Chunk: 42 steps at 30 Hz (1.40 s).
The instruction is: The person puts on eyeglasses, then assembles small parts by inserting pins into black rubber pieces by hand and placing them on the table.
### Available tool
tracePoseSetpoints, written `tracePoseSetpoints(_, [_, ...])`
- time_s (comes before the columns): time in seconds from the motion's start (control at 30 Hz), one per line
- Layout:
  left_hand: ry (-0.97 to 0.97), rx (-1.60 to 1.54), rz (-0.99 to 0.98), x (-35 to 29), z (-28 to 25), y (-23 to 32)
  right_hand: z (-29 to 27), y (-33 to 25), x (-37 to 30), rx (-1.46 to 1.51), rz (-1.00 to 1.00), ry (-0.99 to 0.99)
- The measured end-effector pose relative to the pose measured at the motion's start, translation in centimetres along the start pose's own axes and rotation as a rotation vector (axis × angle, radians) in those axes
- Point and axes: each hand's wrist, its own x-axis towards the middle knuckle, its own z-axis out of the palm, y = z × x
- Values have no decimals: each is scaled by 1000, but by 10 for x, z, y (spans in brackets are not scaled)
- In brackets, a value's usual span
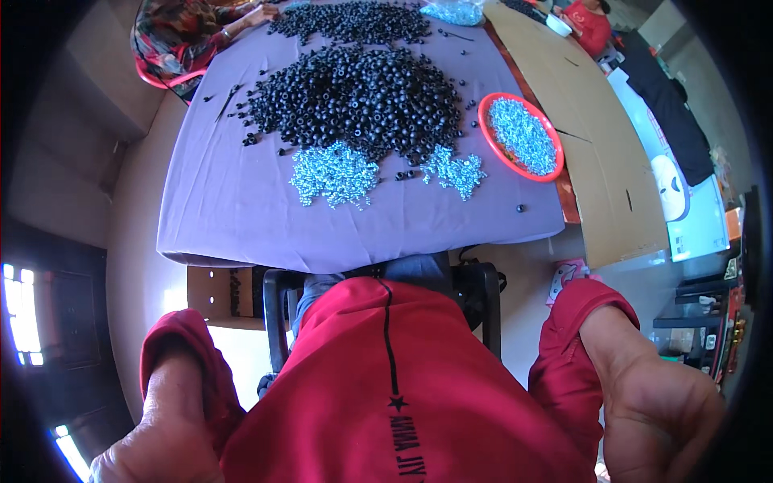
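Note:
My left hand point(157, 455) is low at the left edge of the picture, its fingers cut off by the lower rim. My right hand point(664, 410) is bent back at the lower right, its fingers hidden in shadow and past the rim. Both are away from the table, beside my red top. A large heap of black round beads with holes point(354, 101) covers the middle of the purple cloth-covered table point(338, 237). Two smaller piles of shiny light-blue bits, a left pile point(334, 175) and a right pile point(455, 171), lie at its near edge.
A red-rimmed basket point(555, 171) holds more light-blue bits at the right. Farther off are another black bead heap point(354, 22) and a bag of blue bits point(453, 12). Cardboard point(600, 161) covers the right side. One person sits far left, another far right by a white bowl point(557, 25).

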Motion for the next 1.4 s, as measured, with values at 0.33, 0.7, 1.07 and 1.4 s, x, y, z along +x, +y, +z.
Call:
tracePoseSetpoints(0.33, [-216,325,-545,-5,222,-211,9,57,-59,-389,128,100])
tracePoseSetpoints(0.7, [-467,-102,-1384,-145,268,-243,-118,110,-232,-1425,1125,-256])
tracePoseSetpoints(1.07, [-472,-5,-1067,-152,297,-277,-96,126,-261,-1659,1363,-542])
tracePoseSetpoints(1.4, [-88,-418,-1440,-135,310,-312,-10,138,-220,-623,1119,-29])
